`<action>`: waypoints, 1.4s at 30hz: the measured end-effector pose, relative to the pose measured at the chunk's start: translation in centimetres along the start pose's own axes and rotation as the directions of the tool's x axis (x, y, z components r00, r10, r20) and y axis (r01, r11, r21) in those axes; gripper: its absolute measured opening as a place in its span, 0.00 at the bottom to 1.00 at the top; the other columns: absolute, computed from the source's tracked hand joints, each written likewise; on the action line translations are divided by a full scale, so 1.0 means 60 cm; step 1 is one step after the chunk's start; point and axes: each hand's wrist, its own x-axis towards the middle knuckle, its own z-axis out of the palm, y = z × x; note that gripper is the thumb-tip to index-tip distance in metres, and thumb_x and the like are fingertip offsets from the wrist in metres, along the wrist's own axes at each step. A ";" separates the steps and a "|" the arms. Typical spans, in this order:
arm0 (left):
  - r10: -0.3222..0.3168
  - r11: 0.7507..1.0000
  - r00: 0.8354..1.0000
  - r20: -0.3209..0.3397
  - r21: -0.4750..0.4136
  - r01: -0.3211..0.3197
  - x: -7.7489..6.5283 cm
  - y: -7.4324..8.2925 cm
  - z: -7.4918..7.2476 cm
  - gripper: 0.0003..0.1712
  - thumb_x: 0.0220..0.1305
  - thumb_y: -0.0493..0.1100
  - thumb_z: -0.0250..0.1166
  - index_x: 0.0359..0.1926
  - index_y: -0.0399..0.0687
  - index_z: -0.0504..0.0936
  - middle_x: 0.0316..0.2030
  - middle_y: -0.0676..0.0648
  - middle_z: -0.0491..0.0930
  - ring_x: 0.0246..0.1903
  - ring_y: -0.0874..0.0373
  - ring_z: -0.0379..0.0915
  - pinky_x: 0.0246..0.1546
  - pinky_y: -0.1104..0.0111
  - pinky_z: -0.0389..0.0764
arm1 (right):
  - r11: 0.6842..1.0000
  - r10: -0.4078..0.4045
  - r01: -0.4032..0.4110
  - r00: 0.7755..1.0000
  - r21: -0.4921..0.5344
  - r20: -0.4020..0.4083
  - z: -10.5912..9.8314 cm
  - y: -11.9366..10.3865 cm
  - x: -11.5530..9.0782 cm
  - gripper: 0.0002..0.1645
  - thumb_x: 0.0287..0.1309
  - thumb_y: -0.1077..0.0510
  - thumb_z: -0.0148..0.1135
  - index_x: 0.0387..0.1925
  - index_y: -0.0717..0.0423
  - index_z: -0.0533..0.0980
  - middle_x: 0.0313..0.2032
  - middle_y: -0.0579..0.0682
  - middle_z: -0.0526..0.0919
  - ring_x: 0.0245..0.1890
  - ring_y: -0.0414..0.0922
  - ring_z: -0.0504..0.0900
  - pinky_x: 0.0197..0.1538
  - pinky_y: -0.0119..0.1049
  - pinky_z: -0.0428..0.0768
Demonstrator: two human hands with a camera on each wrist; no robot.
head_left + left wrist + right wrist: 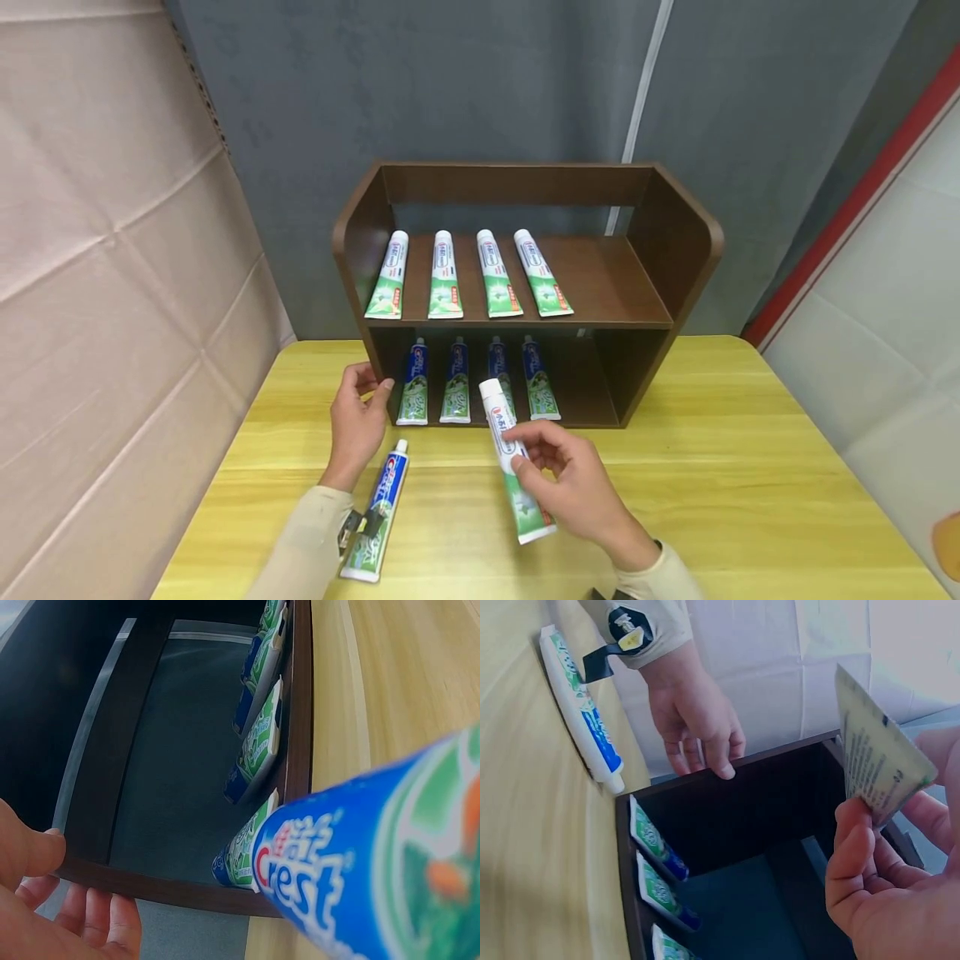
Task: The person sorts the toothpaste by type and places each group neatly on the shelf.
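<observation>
My right hand (566, 479) pinches a white-and-green toothpaste tube (525, 500) between thumb and fingers, in front of the brown shelf (645, 375). The tube's white cap points up toward the shelf; its printed back shows in the right wrist view. My left hand (360, 421) grips the front edge of the shelf's left side panel, thumb inside and fingers outside in the left wrist view (75, 900). Below it, a blue-and-green Crest toothpaste tube (388, 483) lies on the table, partly behind the left wrist's strap.
On the upper tier lie several white-and-green tubes (445, 279) in a row, caps toward the back. Several blue-and-green tubes (457, 383) line the lower tier. The yellow wooden table (750, 483) carries the shelf, with a grey curtain (450, 83) behind it.
</observation>
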 end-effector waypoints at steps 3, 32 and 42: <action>0.000 1.000 1.000 0.001 -0.004 0.000 0.000 0.001 0.001 0.19 0.78 0.41 0.62 0.64 0.44 0.72 0.55 0.40 0.78 0.59 0.45 0.76 0.62 0.48 0.82 | 1.000 0.000 0.000 1.000 -0.008 -0.016 -0.009 -0.006 0.000 0.19 0.61 0.72 0.65 0.50 0.54 0.84 0.39 0.53 0.84 0.32 0.40 0.82 0.34 0.34 0.88; 0.004 1.000 1.000 0.004 0.007 -0.004 0.000 -0.003 0.000 0.19 0.79 0.42 0.62 0.65 0.44 0.72 0.56 0.39 0.78 0.60 0.43 0.77 0.63 0.46 0.83 | 0.988 -0.123 0.108 0.982 -0.107 -0.146 -0.113 -0.091 0.041 0.18 0.69 0.73 0.59 0.55 0.59 0.81 0.39 0.57 0.85 0.28 0.44 0.84 0.26 0.36 0.86; 0.010 1.000 1.000 -0.003 0.002 -0.010 0.001 -0.003 0.002 0.19 0.78 0.41 0.63 0.64 0.43 0.72 0.55 0.40 0.78 0.59 0.44 0.77 0.63 0.46 0.83 | 0.980 -0.121 0.088 0.976 -0.180 -0.182 -0.151 -0.117 0.074 0.17 0.73 0.68 0.58 0.59 0.57 0.80 0.39 0.53 0.85 0.28 0.45 0.84 0.26 0.36 0.87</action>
